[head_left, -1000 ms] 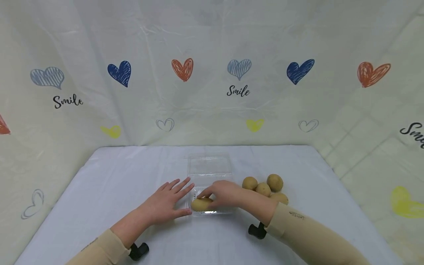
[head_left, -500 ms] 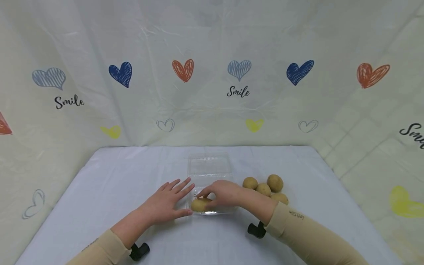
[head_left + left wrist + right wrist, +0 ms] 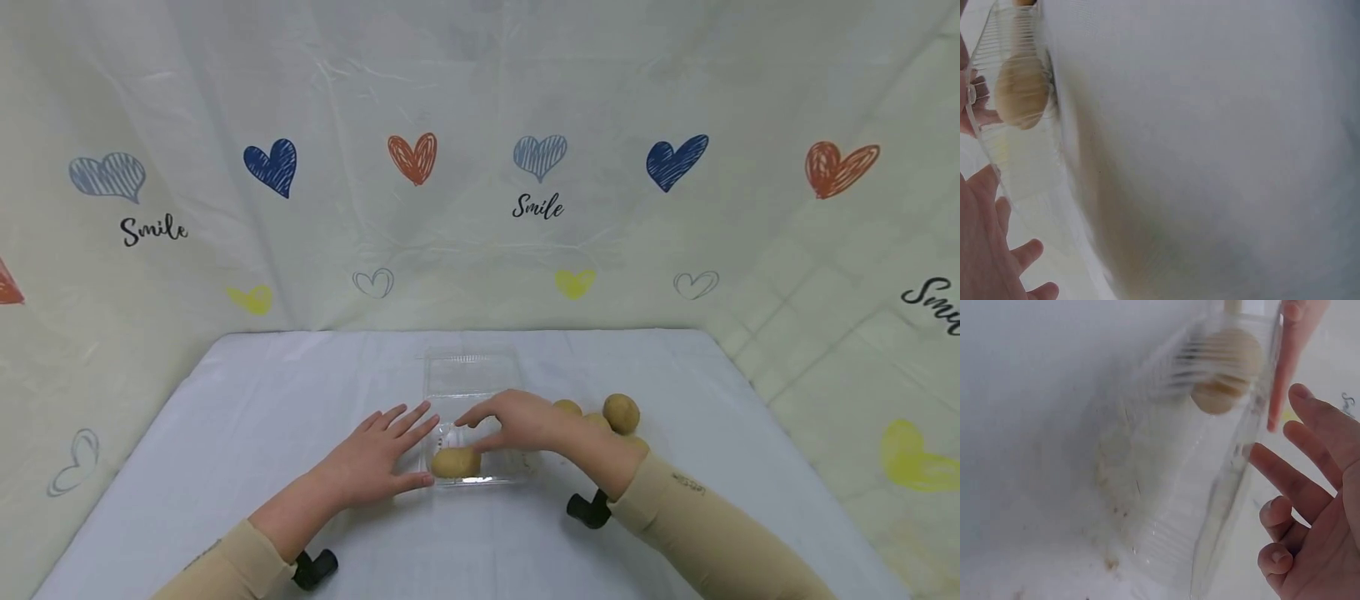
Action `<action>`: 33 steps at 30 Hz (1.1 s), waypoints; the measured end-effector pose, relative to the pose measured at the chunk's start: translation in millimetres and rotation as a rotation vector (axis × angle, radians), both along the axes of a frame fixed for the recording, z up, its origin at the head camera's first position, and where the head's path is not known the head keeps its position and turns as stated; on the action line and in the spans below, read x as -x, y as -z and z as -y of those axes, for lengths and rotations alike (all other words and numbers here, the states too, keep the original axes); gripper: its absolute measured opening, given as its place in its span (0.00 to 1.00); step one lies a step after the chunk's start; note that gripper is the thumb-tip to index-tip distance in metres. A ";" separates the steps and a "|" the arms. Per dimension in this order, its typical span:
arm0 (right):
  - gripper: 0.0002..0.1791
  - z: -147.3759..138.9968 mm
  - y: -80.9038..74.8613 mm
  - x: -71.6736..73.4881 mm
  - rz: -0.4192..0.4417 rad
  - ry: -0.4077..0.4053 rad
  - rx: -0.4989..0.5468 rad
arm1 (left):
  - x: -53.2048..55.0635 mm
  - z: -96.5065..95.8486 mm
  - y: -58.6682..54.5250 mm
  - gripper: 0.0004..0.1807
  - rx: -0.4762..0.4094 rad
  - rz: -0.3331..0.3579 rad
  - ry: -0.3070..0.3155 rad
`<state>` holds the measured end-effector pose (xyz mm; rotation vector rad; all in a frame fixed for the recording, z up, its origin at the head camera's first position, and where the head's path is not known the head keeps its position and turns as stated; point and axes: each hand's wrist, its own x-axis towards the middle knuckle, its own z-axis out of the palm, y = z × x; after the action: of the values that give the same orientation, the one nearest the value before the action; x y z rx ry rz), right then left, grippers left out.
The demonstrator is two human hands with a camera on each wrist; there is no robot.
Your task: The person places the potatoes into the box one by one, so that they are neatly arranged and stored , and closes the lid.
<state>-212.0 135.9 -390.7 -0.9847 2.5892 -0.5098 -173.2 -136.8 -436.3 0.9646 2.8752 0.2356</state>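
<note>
A clear plastic clamshell box [image 3: 514,467] stands mid-table, its lid folded back. In its front left part lies an oblong yellow potato [image 3: 456,462], also seen through the ribbed wall as a rounded potato [image 3: 1021,92] in the left wrist view. My left hand [image 3: 378,458] lies with fingers spread, its fingertips right at the box's left rim. Over the box, my right hand [image 3: 521,421] holds nothing; thumb and index finger are parted above the potato. The right wrist view shows this right hand [image 3: 1329,512] with relaxed fingers beside the box wall.
Several more potatoes [image 3: 622,414] sit in a group right of the box, partly hidden behind my right forearm. A white cloth [image 3: 300,392] covers the table. Behind it hangs a pale curtain [image 3: 480,250] with printed hearts. Black wrist-camera mounts [image 3: 588,509] hang under both sleeves.
My right hand has let go of the potato and moved up and slightly right, its thumb and fingers parting. The potato stays in the box. My left hand has hardly moved.
</note>
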 end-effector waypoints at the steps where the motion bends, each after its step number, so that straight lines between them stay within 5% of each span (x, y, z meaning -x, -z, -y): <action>1: 0.24 -2.5 -1.3 0.9 0.000 0.009 0.004 | -0.2 0.0 -0.5 0.47 -0.002 0.002 0.000; 15: 0.20 -59.8 -17.2 10.2 -0.019 0.203 0.001 | 0.3 1.4 0.3 0.48 -0.003 -0.010 0.003; 23: 0.20 -102.7 -21.0 11.0 0.046 0.325 -0.001 | 1.0 0.0 1.6 0.47 -0.003 -0.009 0.004; 33: 0.24 -118.4 -22.8 15.3 0.044 0.336 -0.059 | -0.2 -0.8 -2.0 0.47 0.001 -0.003 -0.003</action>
<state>-227.4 254.2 -367.9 -0.5129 2.7239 -0.5251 -173.0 -135.9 -434.4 0.9620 2.8790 0.2339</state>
